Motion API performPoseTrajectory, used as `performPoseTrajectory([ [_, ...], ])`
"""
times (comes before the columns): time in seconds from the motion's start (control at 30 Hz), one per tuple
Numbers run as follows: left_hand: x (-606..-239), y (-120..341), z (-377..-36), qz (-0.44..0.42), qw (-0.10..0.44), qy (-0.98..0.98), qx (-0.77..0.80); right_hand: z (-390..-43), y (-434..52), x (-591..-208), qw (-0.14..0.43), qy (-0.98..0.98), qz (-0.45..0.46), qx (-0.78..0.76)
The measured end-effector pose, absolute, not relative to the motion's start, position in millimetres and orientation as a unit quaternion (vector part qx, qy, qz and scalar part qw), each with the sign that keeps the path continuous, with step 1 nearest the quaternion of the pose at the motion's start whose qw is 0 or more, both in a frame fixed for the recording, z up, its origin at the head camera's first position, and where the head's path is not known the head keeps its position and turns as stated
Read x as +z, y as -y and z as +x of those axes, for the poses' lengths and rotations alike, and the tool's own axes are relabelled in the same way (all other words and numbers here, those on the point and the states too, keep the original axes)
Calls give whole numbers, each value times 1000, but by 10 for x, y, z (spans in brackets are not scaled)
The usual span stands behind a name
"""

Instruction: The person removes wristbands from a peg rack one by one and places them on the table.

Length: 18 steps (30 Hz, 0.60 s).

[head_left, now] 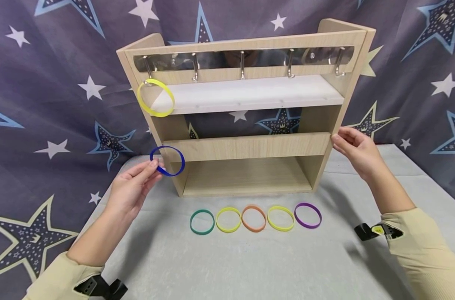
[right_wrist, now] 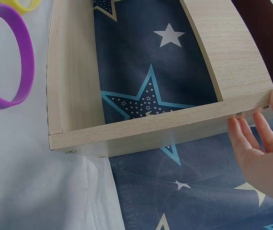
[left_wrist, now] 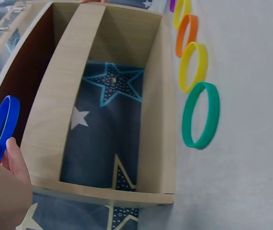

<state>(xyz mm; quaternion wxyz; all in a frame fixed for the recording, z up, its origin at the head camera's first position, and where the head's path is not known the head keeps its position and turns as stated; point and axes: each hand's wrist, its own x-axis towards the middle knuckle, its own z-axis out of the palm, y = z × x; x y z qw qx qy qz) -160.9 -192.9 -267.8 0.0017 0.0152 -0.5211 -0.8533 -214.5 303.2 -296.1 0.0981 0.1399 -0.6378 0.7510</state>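
Note:
My left hand (head_left: pixel 131 187) pinches a blue wristband (head_left: pixel 167 161) in the air beside the left wall of a wooden rack (head_left: pixel 246 146); the same blue wristband (left_wrist: pixel 3 125) shows edge-on above my fingers (left_wrist: pixel 12 160). A yellow wristband (head_left: pixel 155 97) hangs from the leftmost hook (head_left: pixel 147 68) of the rack's metal rail. My right hand (head_left: pixel 356 150) rests with straight fingers (right_wrist: pixel 256 143) against the rack's right side panel (right_wrist: pixel 175 127). On the table before the rack lie a green band (head_left: pixel 202 221), a yellow band (head_left: pixel 228 219), an orange band (head_left: pixel 253 218), another yellow band (head_left: pixel 280 218) and a purple band (head_left: pixel 308 215).
The rack stands on a grey tablecloth (head_left: pixel 250 266) against a dark star-patterned curtain (head_left: pixel 43 104). Several bare hooks (head_left: pixel 242 66) line the rail above a white shelf (head_left: pixel 250 93). The green band (left_wrist: pixel 201 115) and purple band (right_wrist: pixel 5 57) lie close to the rack's base.

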Motion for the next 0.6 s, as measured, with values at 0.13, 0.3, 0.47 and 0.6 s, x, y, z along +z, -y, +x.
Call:
performPoseTrajectory([
  [0.13, -2726, 1944, -1614, 34, -6, 540, -841, -2146, -3034, -2959, 98, 636, 137, 753],
  [0.3, -2781, 1964, -1616, 48, -19, 557, -829, -2148, -3035, -2952, 98, 637, 133, 753],
  [0.47, -2817, 1997, -1607, 62, -26, 578, -813, -2147, -3028, -2946, 98, 639, 135, 751],
  [0.6, -2841, 2031, -1606, 65, -34, 597, -799, -2138, -3027, -2946, 98, 639, 137, 751],
])
